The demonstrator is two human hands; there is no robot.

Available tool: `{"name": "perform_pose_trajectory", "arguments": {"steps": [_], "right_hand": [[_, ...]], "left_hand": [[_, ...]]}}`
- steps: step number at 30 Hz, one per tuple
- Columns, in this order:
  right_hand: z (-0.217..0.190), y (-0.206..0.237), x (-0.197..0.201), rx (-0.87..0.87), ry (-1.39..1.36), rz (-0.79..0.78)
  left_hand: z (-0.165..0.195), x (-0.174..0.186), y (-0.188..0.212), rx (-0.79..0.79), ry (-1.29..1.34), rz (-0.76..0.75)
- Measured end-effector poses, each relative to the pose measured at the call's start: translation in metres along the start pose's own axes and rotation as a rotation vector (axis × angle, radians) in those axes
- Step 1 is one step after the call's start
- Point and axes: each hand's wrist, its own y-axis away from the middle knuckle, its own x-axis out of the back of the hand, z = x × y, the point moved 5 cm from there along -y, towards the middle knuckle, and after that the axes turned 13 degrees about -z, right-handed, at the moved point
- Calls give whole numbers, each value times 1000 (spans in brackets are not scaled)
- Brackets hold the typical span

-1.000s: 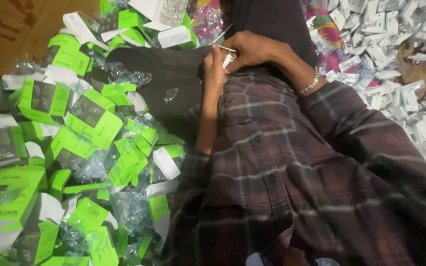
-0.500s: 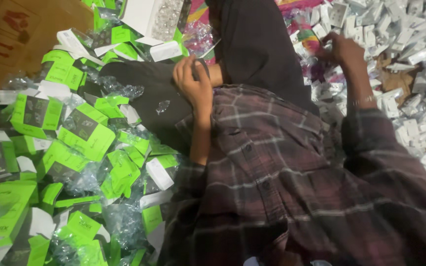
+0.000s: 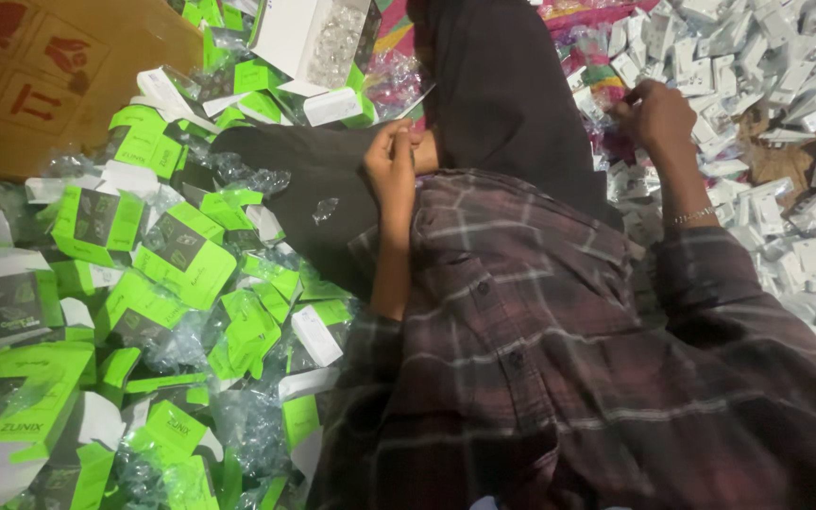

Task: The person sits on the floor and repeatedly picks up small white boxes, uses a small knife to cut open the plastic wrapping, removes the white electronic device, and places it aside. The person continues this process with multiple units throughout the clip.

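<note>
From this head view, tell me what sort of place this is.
Probably a small packing workshop on a floor: a heap of green and white boxes, a pile of small white parts that the right hand reaches into, and a cardboard carton.

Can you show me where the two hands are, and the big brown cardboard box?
left hand [image 3: 391,162], head view, on the back of the hand.
right hand [image 3: 655,113], head view, on the knuckles.
cardboard box [image 3: 59,85], head view, on its brown side panel.

L hand curled — R hand outstretched
</note>
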Motion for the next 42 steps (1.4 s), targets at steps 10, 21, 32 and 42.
{"name": "perform_pose_trajectory", "arguments": {"steps": [10, 21, 32, 42], "right_hand": [[0, 43, -42, 114, 253, -113], [22, 69, -31, -5, 209, -398], [6, 54, -57, 47, 214, -319], [58, 53, -20, 0, -1217, -75]], "left_hand": [[-6, -1, 5, 13, 113, -74], [-1, 3, 9, 6, 121, -92], [-2, 1, 8, 3, 123, -97], [-14, -1, 7, 9, 165, -150]]}}
